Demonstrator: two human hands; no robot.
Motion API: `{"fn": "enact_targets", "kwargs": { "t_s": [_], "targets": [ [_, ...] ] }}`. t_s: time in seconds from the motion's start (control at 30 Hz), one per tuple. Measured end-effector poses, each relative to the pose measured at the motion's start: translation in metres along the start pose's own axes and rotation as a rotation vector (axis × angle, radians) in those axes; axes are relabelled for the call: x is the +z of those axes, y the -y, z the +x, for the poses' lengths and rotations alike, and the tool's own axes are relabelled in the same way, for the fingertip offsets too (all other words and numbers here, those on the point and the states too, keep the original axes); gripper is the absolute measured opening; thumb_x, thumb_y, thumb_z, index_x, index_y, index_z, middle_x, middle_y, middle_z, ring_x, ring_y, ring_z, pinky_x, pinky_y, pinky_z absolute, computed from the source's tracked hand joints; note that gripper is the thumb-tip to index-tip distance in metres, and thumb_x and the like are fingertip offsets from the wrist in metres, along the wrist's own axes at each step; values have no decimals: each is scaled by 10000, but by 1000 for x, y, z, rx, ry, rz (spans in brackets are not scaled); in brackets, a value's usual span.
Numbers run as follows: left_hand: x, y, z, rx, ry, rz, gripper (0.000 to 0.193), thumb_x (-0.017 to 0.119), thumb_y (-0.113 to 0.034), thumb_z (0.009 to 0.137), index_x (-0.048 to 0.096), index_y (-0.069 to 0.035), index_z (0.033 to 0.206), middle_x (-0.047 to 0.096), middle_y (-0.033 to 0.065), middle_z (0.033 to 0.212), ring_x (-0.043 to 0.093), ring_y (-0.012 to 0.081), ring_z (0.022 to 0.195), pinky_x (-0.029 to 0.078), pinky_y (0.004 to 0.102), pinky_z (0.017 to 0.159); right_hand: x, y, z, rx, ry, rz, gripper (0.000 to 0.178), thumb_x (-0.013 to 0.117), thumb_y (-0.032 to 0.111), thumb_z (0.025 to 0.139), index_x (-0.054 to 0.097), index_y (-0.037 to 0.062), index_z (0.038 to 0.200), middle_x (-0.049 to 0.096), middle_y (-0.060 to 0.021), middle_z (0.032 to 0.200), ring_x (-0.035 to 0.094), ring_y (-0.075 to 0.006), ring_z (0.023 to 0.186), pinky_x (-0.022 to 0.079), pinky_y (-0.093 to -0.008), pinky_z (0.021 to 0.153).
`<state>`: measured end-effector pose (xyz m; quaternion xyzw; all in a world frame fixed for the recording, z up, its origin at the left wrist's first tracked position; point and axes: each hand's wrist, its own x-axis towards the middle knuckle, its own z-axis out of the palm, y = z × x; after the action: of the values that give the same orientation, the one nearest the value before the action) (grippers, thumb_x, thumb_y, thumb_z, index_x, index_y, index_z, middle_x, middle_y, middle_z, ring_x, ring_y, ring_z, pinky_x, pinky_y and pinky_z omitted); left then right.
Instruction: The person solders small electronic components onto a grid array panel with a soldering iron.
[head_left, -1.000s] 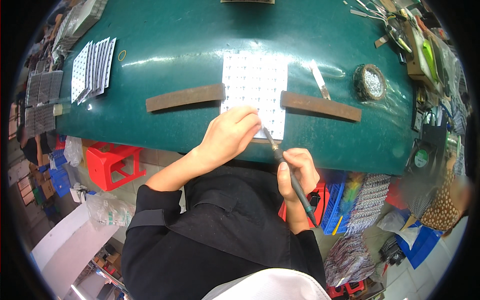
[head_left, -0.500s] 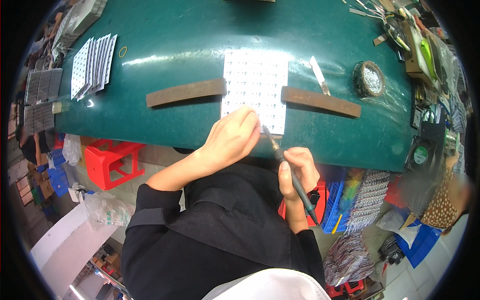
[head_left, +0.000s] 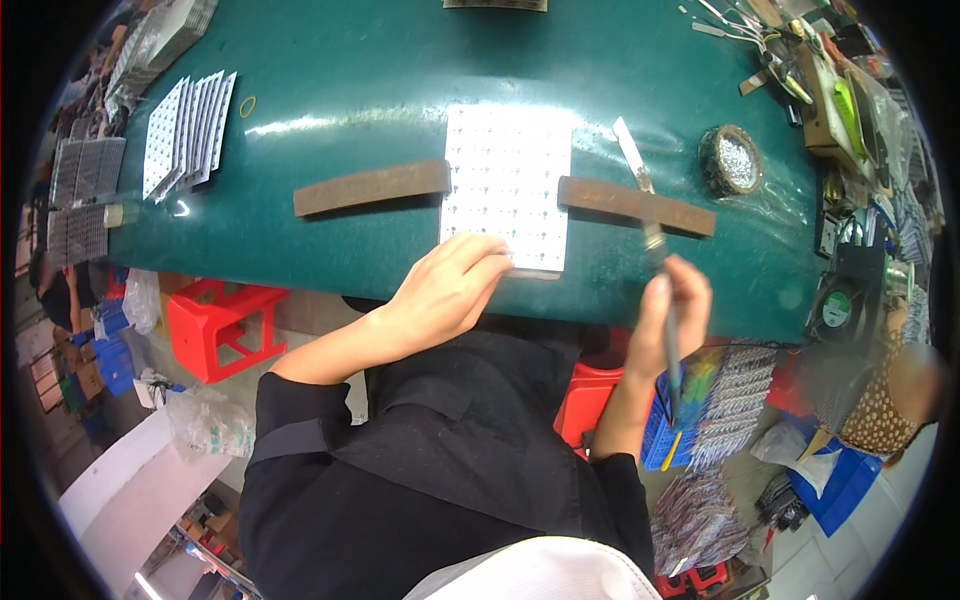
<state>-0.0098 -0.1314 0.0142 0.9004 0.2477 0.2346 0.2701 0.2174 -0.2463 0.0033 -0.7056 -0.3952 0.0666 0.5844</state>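
Observation:
A white panel [head_left: 505, 185] printed with rows of small dark dots lies on the green table in front of me. My left hand [head_left: 455, 280] rests at its near left corner, fingers drawn together; what they pinch, if anything, is too small to make out. Off the panel's right side, my right hand [head_left: 672, 315] grips a soldering iron [head_left: 674, 350] by its dark handle. The iron's tip end points up over the right brown bar [head_left: 625, 203], slightly blurred. Left of the panel lies another brown bar [head_left: 370, 188].
A round dark pot of silvery material [head_left: 738, 162] stands at the right, near a flat white-handled blade [head_left: 630, 148]. Leaning white panels [head_left: 185, 135] and a rubber band [head_left: 248, 106] are at the left. Tools and boxes crowd the right edge. A red stool [head_left: 225, 330] stands below.
My right hand has carried the soldering iron away from the panel, to the right. My left hand has drawn back slightly toward me and to the left.

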Motion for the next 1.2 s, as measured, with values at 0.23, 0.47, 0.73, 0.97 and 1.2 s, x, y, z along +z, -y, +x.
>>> {"fn": "enact_targets", "kwargs": {
  "t_s": [0.23,0.47,0.73,0.97,1.2],
  "targets": [
    [-38,11,27,-209,-191,-58,227,714,-66,860,691,-118,1080,504,62,753,506,196,587,437,328,546,-9,-36,77,-303,-50,-602,234,691,42,856,677,7,1087,638,-156,954,620,-294,860,504,-387,792],
    [-21,48,112,-119,-272,-23,117,637,-99,882,571,-46,964,591,115,913,616,323,821,504,428,695,43,0,66,-27,167,197,200,695,30,856,670,-31,1044,662,-116,967,610,-153,836,498,-274,766],
    [8,72,133,-208,-80,15,110,649,-120,875,572,-45,899,608,111,845,602,307,830,486,412,732,70,-10,70,130,311,222,195,730,47,839,686,-13,1019,650,-66,895,543,-110,729,474,-248,666],
    [8,74,131,-260,-69,-56,97,638,-101,858,572,-39,891,634,113,834,617,307,822,496,413,724,72,-10,71,94,310,202,185,714,29,831,683,-22,1006,654,-79,901,542,-113,725,466,-245,652],
    [3,69,122,-184,-84,-59,107,669,-51,813,582,-45,875,641,82,836,617,276,788,502,376,697,65,-12,66,41,304,275,160,682,13,818,655,-42,965,654,-127,859,575,-163,739,458,-266,633]
  ]
}}
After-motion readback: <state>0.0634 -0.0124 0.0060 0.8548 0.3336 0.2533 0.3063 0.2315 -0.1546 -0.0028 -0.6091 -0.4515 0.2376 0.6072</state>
